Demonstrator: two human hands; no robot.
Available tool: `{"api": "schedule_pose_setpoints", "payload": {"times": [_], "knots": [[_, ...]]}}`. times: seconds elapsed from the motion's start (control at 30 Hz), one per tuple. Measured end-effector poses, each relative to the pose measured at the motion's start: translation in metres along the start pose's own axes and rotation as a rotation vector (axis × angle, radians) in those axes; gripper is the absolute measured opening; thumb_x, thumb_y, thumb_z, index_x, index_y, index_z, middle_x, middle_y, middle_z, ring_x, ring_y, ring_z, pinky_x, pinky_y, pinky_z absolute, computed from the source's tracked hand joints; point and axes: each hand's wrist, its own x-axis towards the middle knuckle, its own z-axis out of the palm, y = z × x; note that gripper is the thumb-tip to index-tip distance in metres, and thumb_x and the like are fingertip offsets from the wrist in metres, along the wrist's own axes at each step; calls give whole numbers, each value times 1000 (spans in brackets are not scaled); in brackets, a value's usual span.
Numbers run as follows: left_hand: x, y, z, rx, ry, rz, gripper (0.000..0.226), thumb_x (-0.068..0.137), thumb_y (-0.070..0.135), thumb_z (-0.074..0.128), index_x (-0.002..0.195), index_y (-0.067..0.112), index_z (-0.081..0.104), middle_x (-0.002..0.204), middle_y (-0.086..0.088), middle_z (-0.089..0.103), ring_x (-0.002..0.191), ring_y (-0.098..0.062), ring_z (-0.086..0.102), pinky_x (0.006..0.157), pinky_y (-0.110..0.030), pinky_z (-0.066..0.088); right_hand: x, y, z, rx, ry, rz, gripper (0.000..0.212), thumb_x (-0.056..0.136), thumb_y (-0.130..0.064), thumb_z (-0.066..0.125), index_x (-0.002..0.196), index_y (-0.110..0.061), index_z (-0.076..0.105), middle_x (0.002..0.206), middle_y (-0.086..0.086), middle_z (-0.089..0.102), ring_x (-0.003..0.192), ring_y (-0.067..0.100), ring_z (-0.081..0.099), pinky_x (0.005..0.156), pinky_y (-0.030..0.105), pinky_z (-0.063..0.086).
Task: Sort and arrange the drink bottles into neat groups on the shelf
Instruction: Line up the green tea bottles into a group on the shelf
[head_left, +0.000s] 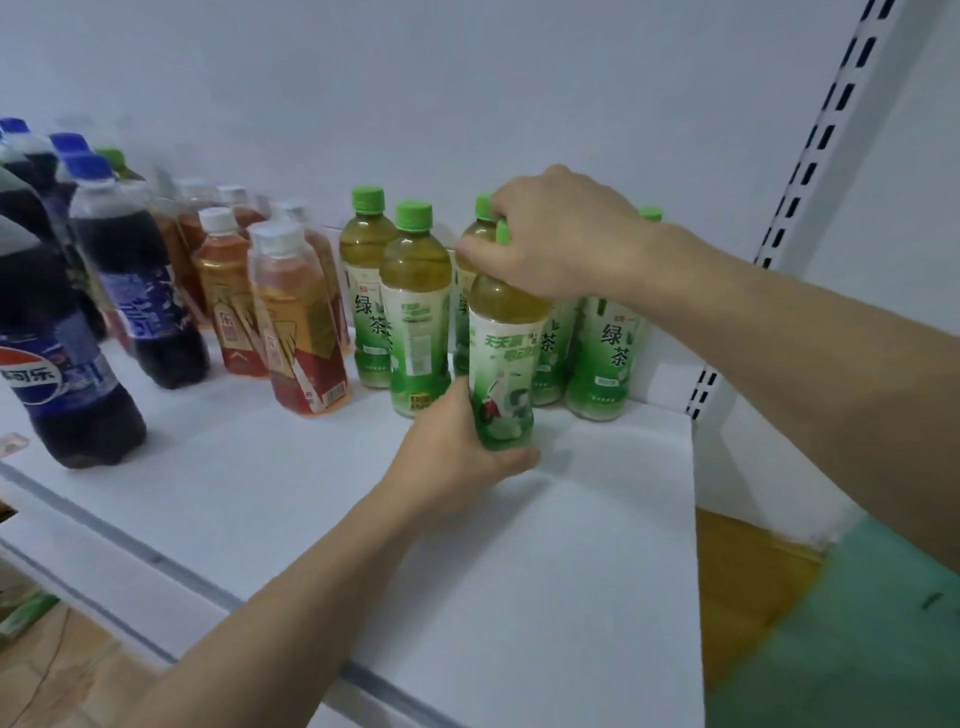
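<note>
Green caps and green labels mark the tea group at the right end of the white shelf (597, 519). I hold one green tea bottle (506, 358) upright at the front of this group, its base on or just above the shelf surface; the contact is hidden by my fingers. My left hand (457, 457) wraps the lower label from the 7 o'clock side, thumb toward me and fingers curled behind. My right hand (561, 234) comes in from 3 o'clock and closes over the cap and neck from above. The remaining green tea bottles (415, 306) stand upright behind and beside the held one, from 10 o'clock round to 2 o'clock, close together. At 9 o'clock from them stand the amber tea bottles (296, 322) with white caps and red-orange labels. Further out toward 9 o'clock are the dark cola bottles (140, 291) with blue caps and blue labels, somewhat blurred at the frame edge. A slotted upright post (810, 171) rises at 1 o'clock.
</note>
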Motion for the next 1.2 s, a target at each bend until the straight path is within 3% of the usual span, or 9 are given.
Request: {"api": "schedule_pose_setpoints", "payload": {"times": [0.1, 0.2, 0.3, 0.37, 0.6, 0.77, 0.97, 1.1, 1.2], "knots": [[5, -5, 6, 71, 11, 57, 93, 63, 57, 90, 137, 26, 43, 134, 10, 61, 119, -14, 60, 96, -30, 53, -7, -7, -7, -196, -32, 10, 55, 99, -67, 31, 93, -19, 55, 77, 0, 47, 69, 23, 48, 54, 32, 28], [8, -12, 7, 84, 36, 101, 83, 71, 49, 88, 137, 25, 43, 136, 6, 62, 122, -19, 60, 97, -32, 51, -14, 0, -17, 60, -170, -109, 36, 99, -56, 49, 111, -22, 52, 91, -8, 51, 90, 21, 54, 70, 34, 38], [9, -17, 6, -2, 2, 127, 91, 74, 38, 89, 147, 25, 36, 141, 9, 60, 126, -16, 58, 103, -32, 49, -19, 14, -28, 285, -234, -195, 14, 94, -34, 67, 105, -27, 64, 100, -17, 61, 92, 6, 58, 79, 28, 46], [9, -19, 5, -65, -21, 140, 102, 73, 37, 89, 154, 28, 28, 143, 12, 58, 127, -12, 57, 105, -32, 49, -20, 21, -32, 318, -237, -181, 9, 93, -34, 69, 100, -29, 69, 99, -18, 64, 90, -4, 58, 78, 25, 46], [11, -20, 10, -93, -19, 121, 121, 58, 62, 88, 156, 29, 26, 146, 13, 53, 128, -12, 54, 107, -42, 50, -19, 15, -21, 209, -122, -104, 34, 93, -53, 64, 110, -24, 56, 74, -13, 50, 68, 3, 49, 58, 26, 34], [10, -20, 11, -63, -28, 120, 120, 58, 67, 87, 155, 27, 28, 142, 8, 54, 123, -14, 56, 103, -44, 52, -21, 4, -24, 77, -110, -14, 48, 90, -68, 57, 94, -20, 54, 79, -5, 54, 68, 13, 48, 58, 33, 35], [8, -15, 9, -20, -36, 104, 119, 63, 61, 89, 157, 26, 24, 112, 13, 60, 110, -13, 58, 98, -41, 51, -28, -3, -37, -222, -159, 234, 73, 83, -87, 36, 72, -16, 46, 73, 3, 50, 65, 21, 47, 59, 35, 33], [5, -15, 10, 75, -72, 145, 116, 62, 64, 88, 155, 31, 26, 121, 11, 61, 118, -15, 55, 103, -44, 47, -28, 2, -34, -231, -224, 249, 74, 87, -86, 31, 86, -15, 51, 78, 1, 49, 84, 29, 55, 65, 36, 37], [5, -16, 11, 143, -65, 167, 114, 63, 70, 83, 155, 30, 28, 129, 9, 62, 122, -16, 54, 104, -46, 46, -30, 7, -40, -42, -250, 101, 51, 90, -71, 52, 107, -23, 57, 98, -2, 58, 96, 24, 57, 69, 35, 40]]}}
